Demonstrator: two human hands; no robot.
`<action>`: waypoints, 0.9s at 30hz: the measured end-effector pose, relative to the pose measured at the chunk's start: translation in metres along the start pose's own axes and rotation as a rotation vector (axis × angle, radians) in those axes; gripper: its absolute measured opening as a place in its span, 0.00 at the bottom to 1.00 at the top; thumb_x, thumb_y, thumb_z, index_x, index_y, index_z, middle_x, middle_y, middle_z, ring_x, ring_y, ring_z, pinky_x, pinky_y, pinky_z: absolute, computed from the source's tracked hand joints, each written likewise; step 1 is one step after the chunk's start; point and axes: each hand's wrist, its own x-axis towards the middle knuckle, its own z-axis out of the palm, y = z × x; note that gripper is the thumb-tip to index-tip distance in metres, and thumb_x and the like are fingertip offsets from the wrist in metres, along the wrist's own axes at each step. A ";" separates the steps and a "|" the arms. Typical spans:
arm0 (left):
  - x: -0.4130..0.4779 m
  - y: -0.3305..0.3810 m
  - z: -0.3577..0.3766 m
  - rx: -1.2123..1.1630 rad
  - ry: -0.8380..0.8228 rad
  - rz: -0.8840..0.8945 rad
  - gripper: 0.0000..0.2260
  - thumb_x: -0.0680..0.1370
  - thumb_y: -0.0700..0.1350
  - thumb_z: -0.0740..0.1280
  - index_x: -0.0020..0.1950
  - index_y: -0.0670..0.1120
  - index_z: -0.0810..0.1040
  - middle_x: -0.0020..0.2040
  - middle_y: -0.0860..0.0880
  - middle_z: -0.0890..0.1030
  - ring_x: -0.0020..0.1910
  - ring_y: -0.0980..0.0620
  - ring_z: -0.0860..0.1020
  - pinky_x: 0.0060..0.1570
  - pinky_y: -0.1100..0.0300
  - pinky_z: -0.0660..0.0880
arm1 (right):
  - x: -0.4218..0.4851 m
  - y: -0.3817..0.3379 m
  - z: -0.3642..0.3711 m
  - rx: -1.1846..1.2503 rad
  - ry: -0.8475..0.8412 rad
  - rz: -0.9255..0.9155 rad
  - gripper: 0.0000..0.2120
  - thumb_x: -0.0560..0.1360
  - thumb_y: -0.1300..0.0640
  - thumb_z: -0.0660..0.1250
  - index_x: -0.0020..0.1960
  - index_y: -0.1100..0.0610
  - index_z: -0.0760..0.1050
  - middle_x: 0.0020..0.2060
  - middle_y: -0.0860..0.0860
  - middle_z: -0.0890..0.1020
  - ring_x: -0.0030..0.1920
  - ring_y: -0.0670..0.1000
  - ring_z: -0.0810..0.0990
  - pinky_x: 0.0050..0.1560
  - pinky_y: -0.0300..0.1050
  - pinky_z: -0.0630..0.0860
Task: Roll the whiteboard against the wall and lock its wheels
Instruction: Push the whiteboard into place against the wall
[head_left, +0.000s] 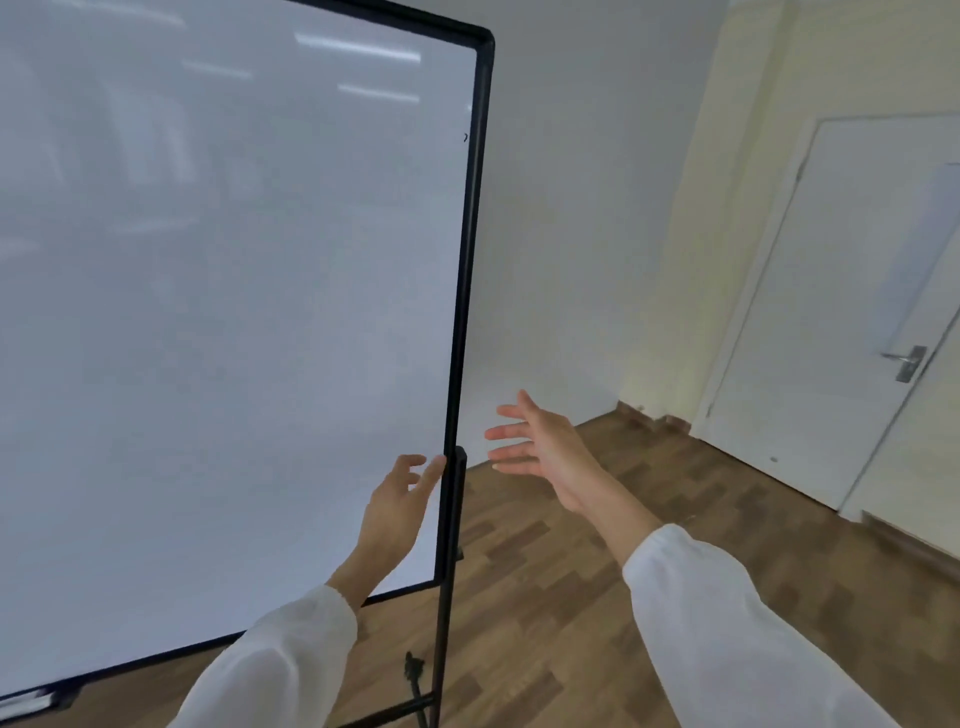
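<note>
A tall whiteboard (234, 291) in a black frame fills the left of the view, carried on a black upright post (453, 519) along its right edge. My left hand (397, 501) is in front of the board's lower right part, fingers apart, with the fingertips at the frame's inner edge. My right hand (540, 447) hovers open to the right of the post, palm turned toward it, not touching. The white wall (571, 234) stands behind the board. The wheels are out of view; only a low black crossbar (395, 714) of the stand shows.
Wood-pattern floor (571, 597) spreads to the right. A white door (852, 322) with a metal handle (906, 361) is shut in the right wall. A pen tray (36, 701) sits at the board's lower left corner.
</note>
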 end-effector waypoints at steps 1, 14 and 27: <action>0.006 -0.004 0.006 0.174 0.041 0.084 0.38 0.70 0.79 0.57 0.72 0.56 0.68 0.69 0.49 0.76 0.64 0.46 0.78 0.60 0.52 0.74 | 0.017 -0.001 -0.002 0.011 -0.015 -0.010 0.25 0.84 0.38 0.54 0.69 0.53 0.76 0.54 0.52 0.86 0.51 0.55 0.87 0.57 0.54 0.83; 0.069 -0.016 0.132 -0.010 0.490 -0.103 0.50 0.72 0.54 0.79 0.82 0.63 0.47 0.82 0.49 0.60 0.78 0.45 0.64 0.68 0.51 0.69 | 0.167 -0.008 -0.023 -0.088 -0.438 -0.158 0.35 0.79 0.30 0.55 0.78 0.51 0.68 0.72 0.50 0.76 0.71 0.52 0.74 0.75 0.59 0.67; 0.080 -0.010 0.156 -0.219 0.538 -0.118 0.31 0.77 0.68 0.63 0.75 0.78 0.49 0.77 0.55 0.69 0.76 0.44 0.69 0.72 0.46 0.68 | 0.209 0.003 -0.007 0.045 -0.605 -0.147 0.22 0.80 0.38 0.64 0.62 0.55 0.81 0.53 0.51 0.86 0.52 0.52 0.86 0.57 0.48 0.83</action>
